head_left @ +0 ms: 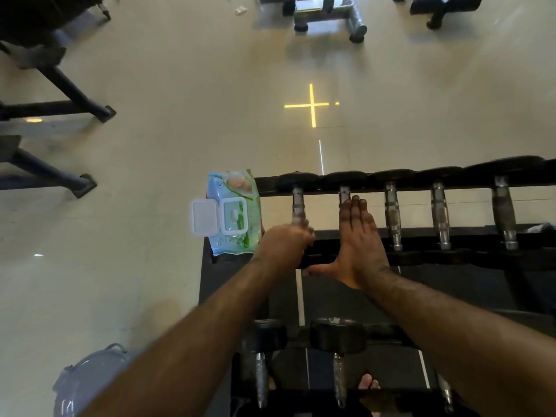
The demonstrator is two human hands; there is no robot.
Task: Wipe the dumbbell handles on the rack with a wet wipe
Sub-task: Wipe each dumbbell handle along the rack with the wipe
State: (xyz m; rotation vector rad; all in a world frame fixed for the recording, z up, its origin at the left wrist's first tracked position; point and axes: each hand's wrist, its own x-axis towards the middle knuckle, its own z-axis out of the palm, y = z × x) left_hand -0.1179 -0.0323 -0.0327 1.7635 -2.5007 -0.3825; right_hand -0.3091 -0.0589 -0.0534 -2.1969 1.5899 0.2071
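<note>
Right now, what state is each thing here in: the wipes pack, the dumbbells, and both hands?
Wipes pack: on the rack's left end, lid flipped open.
Top-row dumbbells: racked, handles bare.
Lower-row dumbbells: racked, untouched.
Left hand: fingers curled at the leftmost handle; blurred, no wipe visible.
Right hand: flat, fingers straight over the second handle.

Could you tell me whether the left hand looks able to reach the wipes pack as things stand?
Probably yes: the wipes pack lies just left of the left hand, lid flipped open, nothing between them.
</note>
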